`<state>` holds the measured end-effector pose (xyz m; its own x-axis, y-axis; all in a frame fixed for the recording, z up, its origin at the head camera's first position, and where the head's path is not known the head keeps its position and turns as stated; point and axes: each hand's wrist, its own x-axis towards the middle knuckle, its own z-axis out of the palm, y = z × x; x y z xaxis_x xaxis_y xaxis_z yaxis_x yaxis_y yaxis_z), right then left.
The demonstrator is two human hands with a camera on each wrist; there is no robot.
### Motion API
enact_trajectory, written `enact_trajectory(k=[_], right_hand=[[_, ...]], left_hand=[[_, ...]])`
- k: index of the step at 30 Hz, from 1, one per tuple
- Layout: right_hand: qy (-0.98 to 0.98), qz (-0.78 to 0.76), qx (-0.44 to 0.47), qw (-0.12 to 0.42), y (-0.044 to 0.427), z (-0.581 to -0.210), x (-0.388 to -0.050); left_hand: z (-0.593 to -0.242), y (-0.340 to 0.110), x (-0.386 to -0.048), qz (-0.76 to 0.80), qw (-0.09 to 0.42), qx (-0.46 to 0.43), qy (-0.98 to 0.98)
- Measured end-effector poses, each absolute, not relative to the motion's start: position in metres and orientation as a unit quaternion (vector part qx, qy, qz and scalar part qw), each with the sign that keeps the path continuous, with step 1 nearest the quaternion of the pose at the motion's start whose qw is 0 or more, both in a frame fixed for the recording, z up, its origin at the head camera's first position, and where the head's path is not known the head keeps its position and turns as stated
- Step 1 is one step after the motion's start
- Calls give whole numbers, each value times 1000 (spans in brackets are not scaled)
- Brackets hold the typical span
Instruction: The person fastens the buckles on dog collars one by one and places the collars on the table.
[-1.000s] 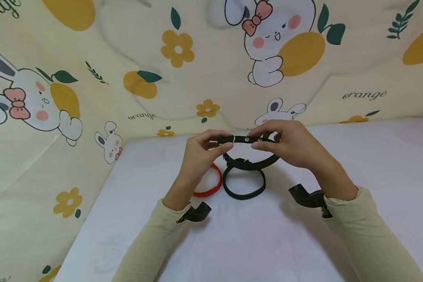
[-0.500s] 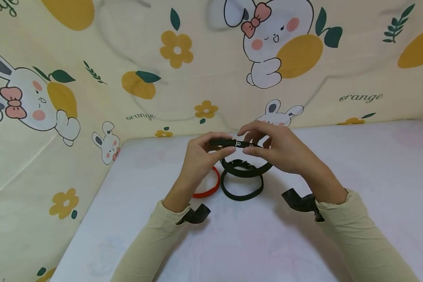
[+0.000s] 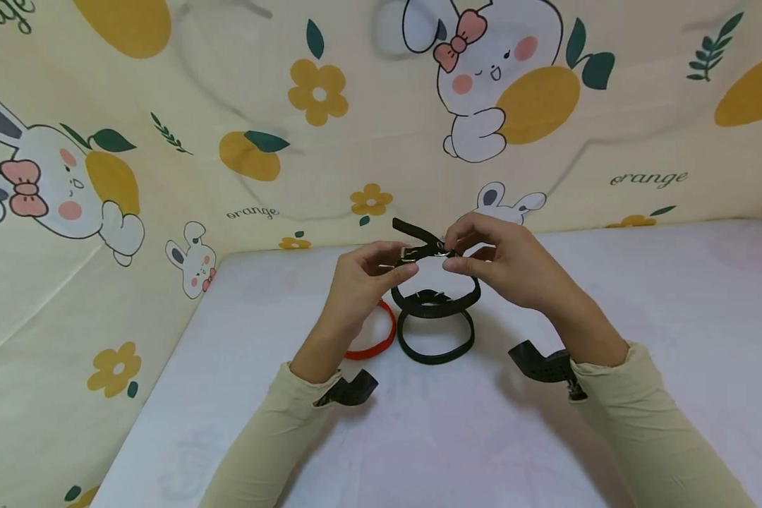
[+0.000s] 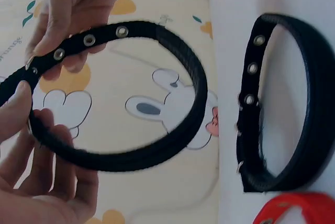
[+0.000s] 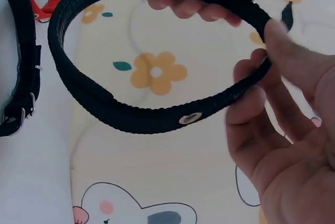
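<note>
A black collar (image 3: pixel 434 309) with metal eyelets is held up as a loop between both hands, above the table. My left hand (image 3: pixel 363 282) pinches it beside the metal buckle (image 3: pixel 411 254), thumb toward me. On the other side, my right hand (image 3: pixel 511 268) pinches the strap where it passes the buckle area, and the strap's loose tail (image 3: pixel 413 228) sticks up to the left. In the left wrist view, several eyelets (image 4: pixel 89 40) show along the strap near the right hand. Whether the buckle's prong sits in an eyelet cannot be made out.
Below the held loop, a second black collar (image 3: pixel 437 358) lies closed in a ring on the white table (image 3: pixel 419 437). Left of it lies a red collar (image 3: pixel 381 346), partly hidden by the left hand. A cloth printed with rabbits and oranges (image 3: pixel 330 155) hangs behind the table.
The strap's tail, earlier lying along the band under the left fingers, now stands up and away, uncovering the buckle. The right hand has moved left, closer to the left hand.
</note>
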<state>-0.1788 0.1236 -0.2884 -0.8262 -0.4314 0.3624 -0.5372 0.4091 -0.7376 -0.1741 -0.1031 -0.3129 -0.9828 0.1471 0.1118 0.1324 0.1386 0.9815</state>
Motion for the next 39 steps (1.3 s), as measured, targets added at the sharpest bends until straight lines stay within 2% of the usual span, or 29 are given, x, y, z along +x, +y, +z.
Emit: enact_trajectory(k=[13,39], right_hand=[[-847,473,237,54,115,-289,-178],[-870,439,211,75,108,-293,-176]], left_hand=[[-312,-97,-170,684,-30,88,724],[-316,-95,-169,692,-89,85,711]])
